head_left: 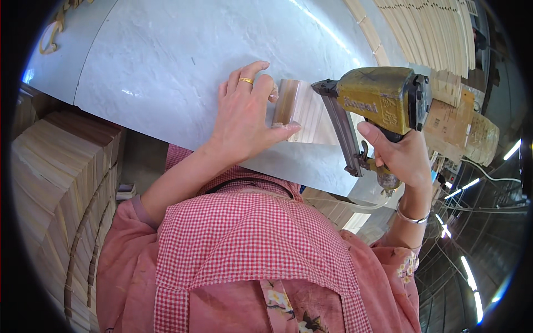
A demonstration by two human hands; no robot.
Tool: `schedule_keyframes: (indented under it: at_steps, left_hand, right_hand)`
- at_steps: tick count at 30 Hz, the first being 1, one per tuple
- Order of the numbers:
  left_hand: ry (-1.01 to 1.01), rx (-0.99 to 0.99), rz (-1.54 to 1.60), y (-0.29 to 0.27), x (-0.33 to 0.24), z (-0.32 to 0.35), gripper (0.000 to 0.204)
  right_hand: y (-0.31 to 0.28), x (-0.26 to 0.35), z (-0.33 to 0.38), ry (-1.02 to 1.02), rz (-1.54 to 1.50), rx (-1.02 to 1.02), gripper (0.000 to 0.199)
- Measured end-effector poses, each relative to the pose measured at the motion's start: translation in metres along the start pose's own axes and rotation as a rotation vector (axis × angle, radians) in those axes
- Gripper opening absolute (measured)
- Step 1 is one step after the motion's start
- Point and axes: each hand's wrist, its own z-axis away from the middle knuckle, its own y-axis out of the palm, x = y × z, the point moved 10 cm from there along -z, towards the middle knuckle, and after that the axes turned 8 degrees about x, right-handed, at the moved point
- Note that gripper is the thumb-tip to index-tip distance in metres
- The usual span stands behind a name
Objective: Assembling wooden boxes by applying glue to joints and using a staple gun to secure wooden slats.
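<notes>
On the pale marbled table lies a small wooden piece (316,119) with a darker brown strip along its left side. My left hand (239,119), wearing a gold ring, is bent around its left end, the thumb on the near corner and the index finger against the left edge. The thumb and index tips look taped. My right hand (402,152) is wrapped round the handle of a worn yellow and black air nail gun (372,94). The gun's nose is over the far right part of the wooden piece; whether it touches cannot be seen.
Stacked wooden boards (50,172) stand left of the table (150,61). Long light wood strips (427,33) lie at the far right, near a cardboard box (452,125). An air hose (361,206) runs below the gun. A yellowish curled object (51,36) sits far left.
</notes>
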Motion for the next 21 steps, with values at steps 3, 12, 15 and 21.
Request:
schedule_keyframes:
  at_steps: [3,12,15,21]
  left_hand:
    - [0.028,-0.011,-0.016,-0.006,-0.007,-0.001,0.052]
    - [0.460,0.151,-0.191,0.033,-0.093,-0.021,0.050]
    - [0.480,0.218,-0.327,0.074,-0.114,-0.038,0.054]
    - [0.405,0.402,-0.361,0.101,-0.111,-0.052,0.059]
  right_hand:
    - [-0.009,-0.004,0.001,-0.077,0.008,-0.028,0.036]
    - [-0.055,-0.082,0.023,-0.063,-0.167,-0.256,0.024]
    - [-0.052,-0.102,0.022,-0.025,-0.214,-0.216,0.025]
    - [-0.051,-0.109,0.022,0.008,-0.216,-0.187,0.029]
